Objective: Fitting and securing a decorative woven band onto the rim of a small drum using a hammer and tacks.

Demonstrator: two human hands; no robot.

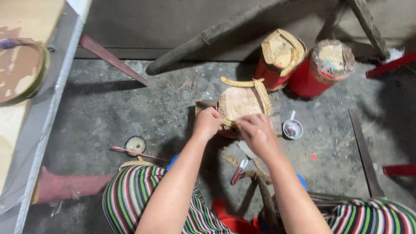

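A round tan woven disc (pixel 240 102) rests on top of a red cylinder in front of me, with a curved yellowish rim strip (pixel 263 96) standing loose along its right and far edge. My left hand (pixel 207 123) is closed on the disc's near left edge. My right hand (pixel 256 131) pinches the rim strip at the near edge, fingers bent over it. Both forearms reach out from my striped trouser knees.
Two more red cylinders (pixel 277 60) (pixel 323 67) with woven tops lie behind. A small white bowl (pixel 293 128) sits right. Red-handled pliers (pixel 238 171), a small round tin (pixel 135 144) with a red stick, a wooden pole (pixel 203 39) and a table (pixel 43 108) at left.
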